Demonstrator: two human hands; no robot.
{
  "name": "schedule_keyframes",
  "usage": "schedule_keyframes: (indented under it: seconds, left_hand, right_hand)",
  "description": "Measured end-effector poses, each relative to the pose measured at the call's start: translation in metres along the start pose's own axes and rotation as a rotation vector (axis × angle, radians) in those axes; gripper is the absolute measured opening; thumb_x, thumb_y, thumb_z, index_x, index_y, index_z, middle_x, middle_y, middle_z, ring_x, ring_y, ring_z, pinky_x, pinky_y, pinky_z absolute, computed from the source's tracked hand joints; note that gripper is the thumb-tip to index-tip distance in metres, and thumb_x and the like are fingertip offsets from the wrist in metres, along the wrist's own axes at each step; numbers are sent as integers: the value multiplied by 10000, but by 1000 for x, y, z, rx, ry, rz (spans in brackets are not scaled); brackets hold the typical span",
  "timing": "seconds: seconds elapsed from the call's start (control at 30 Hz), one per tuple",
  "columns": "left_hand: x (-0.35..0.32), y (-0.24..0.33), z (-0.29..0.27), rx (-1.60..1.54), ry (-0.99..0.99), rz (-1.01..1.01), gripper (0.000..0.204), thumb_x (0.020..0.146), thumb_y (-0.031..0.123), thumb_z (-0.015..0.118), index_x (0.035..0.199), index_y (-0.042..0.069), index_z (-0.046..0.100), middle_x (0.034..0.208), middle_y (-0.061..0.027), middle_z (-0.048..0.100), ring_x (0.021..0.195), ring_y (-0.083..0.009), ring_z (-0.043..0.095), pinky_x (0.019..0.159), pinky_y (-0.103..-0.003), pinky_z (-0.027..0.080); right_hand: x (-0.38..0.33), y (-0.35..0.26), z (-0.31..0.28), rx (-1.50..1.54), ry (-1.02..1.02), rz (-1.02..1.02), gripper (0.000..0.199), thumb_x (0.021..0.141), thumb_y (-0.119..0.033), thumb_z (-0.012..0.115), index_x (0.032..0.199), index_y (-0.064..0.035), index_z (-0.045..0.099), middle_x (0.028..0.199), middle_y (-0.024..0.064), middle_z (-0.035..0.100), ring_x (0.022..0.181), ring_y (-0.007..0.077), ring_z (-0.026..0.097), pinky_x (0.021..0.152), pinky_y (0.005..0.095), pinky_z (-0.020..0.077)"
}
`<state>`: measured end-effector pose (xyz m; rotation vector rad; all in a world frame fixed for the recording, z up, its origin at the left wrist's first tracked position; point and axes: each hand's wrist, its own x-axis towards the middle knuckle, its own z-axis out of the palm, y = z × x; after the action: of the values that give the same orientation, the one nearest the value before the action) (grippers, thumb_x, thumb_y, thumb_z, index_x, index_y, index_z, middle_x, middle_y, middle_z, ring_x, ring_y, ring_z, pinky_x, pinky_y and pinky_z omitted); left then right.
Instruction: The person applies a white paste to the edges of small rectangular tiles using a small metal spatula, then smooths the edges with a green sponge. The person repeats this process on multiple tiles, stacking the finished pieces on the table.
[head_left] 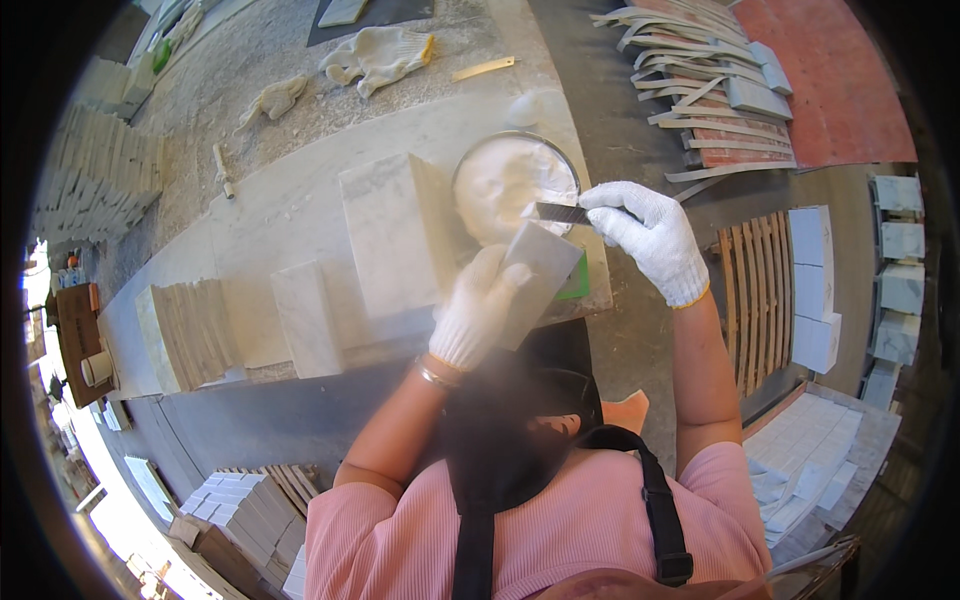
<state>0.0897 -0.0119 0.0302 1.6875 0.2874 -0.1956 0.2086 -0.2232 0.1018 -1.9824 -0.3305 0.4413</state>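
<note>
A white knit glove covers my left hand [473, 310], which grips a pale marble tile [546, 268] by its near end and holds it tilted beside a round tub. My right hand [655, 235], gloved the same way, is closed around a dark flat-bladed putty knife [563, 213]. White paste clings to the tip of the blade, just over the tile's far edge; whether they touch, I cannot tell. More white paste [500, 185] fills the tub [518, 133] behind. Part of a green object [577, 279] shows past the tile's right side.
On the dusty table [270, 225] stand a large marble block or stack [390, 240], a smaller one [306, 318] and a row of thin tiles [190, 335]. Loose gloves [382, 58] and a yellow strip [483, 69] lie farther back. A slatted pallet [755, 300] is at right.
</note>
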Motion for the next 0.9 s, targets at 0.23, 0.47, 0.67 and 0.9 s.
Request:
schedule_keyframes:
  seconds: [0.23,0.47,0.67,0.9]
  left_hand:
    - [-1,2,-1,37,2,-25,436,1015,331,628,1275,-16,671,1107,-158,725,1008,-213,678,917,-351,530]
    - [-1,1,0,-7,1,-20,434,1007,315,637,1296,-7,669,1098,-146,732,1005,-200,677,915,-347,531]
    - [0,0,0,-19,-5,-25,419,1010,310,630,1283,-6,668,1098,-142,729,1012,-198,672,921,-345,528]
    - [0,-4,2,-38,6,2,392,1016,295,623,1262,-7,670,1094,-136,725,1006,-198,661,922,-339,521]
  right_hand:
    - [-8,-8,3,-184,74,-181,177,947,-32,737,1118,-7,779,1044,80,770,907,150,705,824,285,558]
    - [2,-2,5,-385,130,-334,174,929,-50,757,1100,-38,786,1070,110,782,945,219,751,852,321,583]
    - [26,21,15,-485,105,-237,166,965,-126,724,1104,-62,788,1060,99,779,948,209,747,860,329,577]
    - [31,26,16,-155,-27,-18,192,970,-102,706,1131,-23,775,960,34,759,820,106,672,741,277,535]
